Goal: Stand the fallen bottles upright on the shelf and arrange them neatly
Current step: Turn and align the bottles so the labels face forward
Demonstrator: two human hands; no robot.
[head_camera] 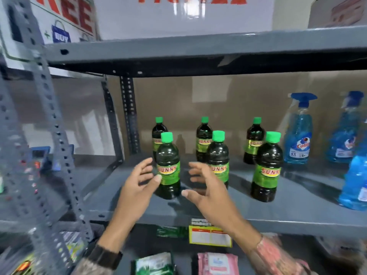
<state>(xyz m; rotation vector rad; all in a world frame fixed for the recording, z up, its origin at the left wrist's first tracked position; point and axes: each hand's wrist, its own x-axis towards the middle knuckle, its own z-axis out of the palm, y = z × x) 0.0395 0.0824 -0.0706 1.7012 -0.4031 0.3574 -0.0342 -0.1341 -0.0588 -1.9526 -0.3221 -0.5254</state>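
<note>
Six green-capped bottles (267, 167) upright on the shelf (258, 211), long axes vertical. Front-left bottle (168, 167) at twelve o'clock between both hands: left hand (139, 185) seemingly touching, right hand (206, 187) apart, both spread, clamped on nothing.

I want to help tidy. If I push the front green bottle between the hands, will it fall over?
Probably, if pushed high up. The front green bottle is tall and narrow, so a nudge near its green cap could tip it. It looks full of dark liquid, so likely heavy for its size. Its glossy plastic may be slippery; once down, its round body could roll.
</note>
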